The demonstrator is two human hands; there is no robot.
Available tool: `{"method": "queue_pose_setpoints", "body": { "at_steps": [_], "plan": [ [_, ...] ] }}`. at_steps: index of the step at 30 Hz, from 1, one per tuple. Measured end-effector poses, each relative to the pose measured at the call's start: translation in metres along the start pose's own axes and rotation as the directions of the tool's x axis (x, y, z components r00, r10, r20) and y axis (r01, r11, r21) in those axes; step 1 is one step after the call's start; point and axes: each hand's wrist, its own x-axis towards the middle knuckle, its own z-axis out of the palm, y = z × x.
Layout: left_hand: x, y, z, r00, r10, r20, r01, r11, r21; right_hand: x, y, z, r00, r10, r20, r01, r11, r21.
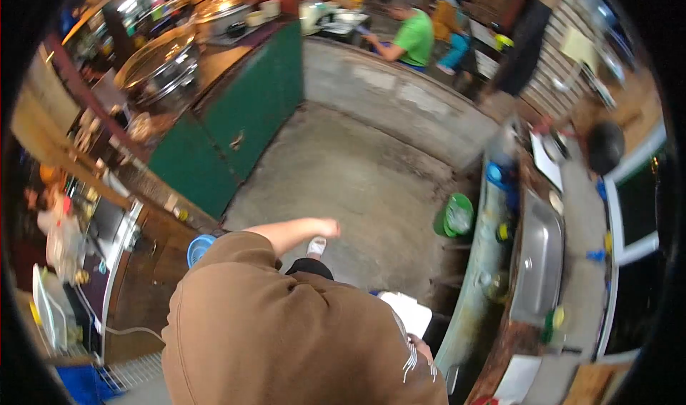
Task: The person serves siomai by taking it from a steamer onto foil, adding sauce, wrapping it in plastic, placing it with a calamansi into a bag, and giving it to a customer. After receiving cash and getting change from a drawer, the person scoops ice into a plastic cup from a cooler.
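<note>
My left hand (pixel 329 228) is held forward over the floor with its fingers curled in, and nothing shows in it. Low at my right side, my right hand (pixel 420 348) is at the edge of a white flat thing with rounded corners (pixel 409 313). It looks like a box or lid, and my brown shirt (pixel 286 341) covers part of it. The fingers of that hand are mostly hidden but seem closed on its edge. One foot in a white slipper (pixel 316 245) shows below my left hand.
A steel sink (pixel 537 262) and counter run along the right, with a green bucket (pixel 457 214) beside them. Green cabinets (pixel 243 130) bearing large pots (pixel 161 69) stand at the left. Beyond a low concrete wall (pixel 389 83) sit people, one in a green shirt (pixel 414 39).
</note>
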Motion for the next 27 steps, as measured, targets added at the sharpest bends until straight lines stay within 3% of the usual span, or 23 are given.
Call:
{"method": "queue_pose_setpoints", "body": {
  "at_steps": [1,2,3,4,5,6,7,8,10,11,12,13,15,16,17,18,20,22,24,26,27],
  "plan": [
    [-0.016,-0.040,-0.052,0.985,-0.064,-0.163,0.073,0.996,0.047,0.044,-0.013,0.014,0.987,-0.144,-0.076,0.144,0.990,-0.004],
    [-0.046,-0.049,-0.088,0.922,-0.143,-0.360,0.100,0.986,-0.137,0.071,-0.029,0.015,0.966,-0.210,-0.150,0.199,0.976,-0.084],
    [-0.060,-0.049,-0.129,0.851,-0.415,-0.322,0.314,0.893,-0.322,0.101,-0.043,0.006,0.970,-0.211,-0.122,0.196,0.973,-0.121],
    [-0.060,-0.089,-0.149,0.774,-0.365,-0.518,0.274,0.930,-0.245,0.125,-0.064,-0.005,0.973,-0.204,-0.112,0.187,0.971,-0.147],
    [-0.069,-0.119,-0.177,0.789,-0.332,-0.517,0.266,0.943,-0.201,0.151,-0.082,-0.012,0.988,-0.139,-0.068,0.133,0.987,-0.088],
    [-0.074,-0.157,-0.182,0.674,-0.354,-0.648,0.222,0.934,-0.279,0.176,-0.099,-0.013,0.995,-0.061,-0.077,0.055,0.995,-0.081],
    [-0.094,-0.166,-0.194,0.599,-0.446,-0.665,0.244,0.892,-0.379,0.200,-0.116,-0.014,0.997,-0.046,-0.069,0.039,0.995,-0.092],
    [-0.099,-0.213,-0.190,0.586,-0.472,-0.659,0.421,0.872,-0.250,0.222,-0.132,-0.018,0.998,-0.049,-0.049,0.042,0.992,-0.121],
    [-0.125,-0.254,-0.176,0.710,-0.625,-0.324,0.584,0.780,-0.226,0.266,-0.158,-0.024,0.999,-0.053,-0.002,0.052,0.983,-0.179],
    [-0.133,-0.264,-0.162,0.655,-0.703,-0.278,0.647,0.712,-0.274,0.288,-0.167,-0.025,0.998,-0.055,0.031,0.060,0.976,-0.210],
    [-0.143,-0.282,-0.162,0.795,-0.585,-0.157,0.556,0.808,-0.196,0.310,-0.175,-0.026,0.996,-0.057,0.066,0.071,0.967,-0.244],
    [-0.153,-0.270,-0.172,0.667,-0.723,-0.182,0.631,0.677,-0.378,0.333,-0.182,-0.028,0.993,-0.061,0.101,0.088,0.955,-0.282],
    [-0.163,-0.269,-0.223,0.484,-0.689,-0.539,0.710,0.669,-0.218,0.377,-0.192,-0.031,0.981,-0.073,0.178,0.134,0.923,-0.360],
    [-0.169,-0.259,-0.271,0.440,-0.558,-0.704,0.629,0.751,-0.202,0.397,-0.195,-0.031,0.973,-0.076,0.217,0.159,0.902,-0.400],
    [-0.173,-0.251,-0.317,0.332,-0.366,-0.869,0.681,0.731,-0.048,0.417,-0.198,-0.031,0.963,-0.078,0.256,0.188,0.879,-0.437],
    [-0.175,-0.242,-0.365,0.238,-0.258,-0.936,0.783,0.621,0.028,0.437,-0.201,-0.031,0.953,-0.086,0.291,0.220,0.854,-0.471],
    [-0.179,-0.245,-0.434,0.063,-0.204,-0.977,0.906,0.422,-0.030,0.482,-0.201,-0.031,0.921,-0.117,0.371,0.313,0.790,-0.527],
    [-0.174,-0.268,-0.467,-0.062,-0.244,-0.968,0.923,0.356,-0.149,0.535,-0.198,-0.030,0.866,-0.213,0.452,0.464,0.678,-0.570],
    [-0.162,-0.279,-0.476,-0.090,-0.351,-0.932,0.938,0.285,-0.198,0.587,-0.205,-0.041,0.838,-0.297,0.459,0.541,0.564,-0.624],
    [-0.149,-0.279,-0.478,-0.104,-0.409,-0.907,0.954,0.217,-0.207,0.543,-0.305,-0.087,0.944,-0.236,0.230,0.329,0.708,-0.625],
    [-0.142,-0.275,-0.476,-0.128,-0.449,-0.884,0.955,0.185,-0.232,0.540,-0.337,-0.101,0.920,-0.307,0.246,0.393,0.715,-0.579]
  ]
}}
